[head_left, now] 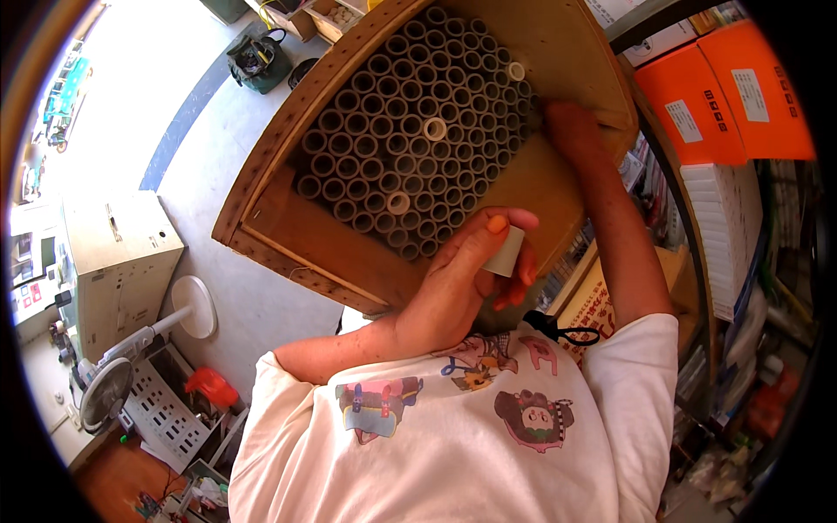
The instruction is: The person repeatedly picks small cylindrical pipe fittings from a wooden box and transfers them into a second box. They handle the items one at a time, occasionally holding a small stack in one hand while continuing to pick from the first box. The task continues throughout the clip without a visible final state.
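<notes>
A short pale grey pipe piece (pixel 502 255) is gripped in my left hand (pixel 462 270), thumb on one side and fingers curled behind. This hand is held over the near rim of a brown box (pixel 296 272) with a hole-studded edge. Many grey pipe pieces (pixel 414 109) stand on end inside, packed side by side with their round openings up. A few paler ones, such as a white-rimmed ring (pixel 434 129), stand out among them. My right hand (pixel 571 129) reaches into the box at its right wall, beside the rightmost pipes. Shadow hides its fingertips.
On the right are orange boxes (pixel 693 109) and a stack of white packages (pixel 722 235) on a shelf. To the left stand a beige cabinet (pixel 126 261) and a fan (pixel 108 394). A dark green bag (pixel 259 63) rests on the floor beyond the box.
</notes>
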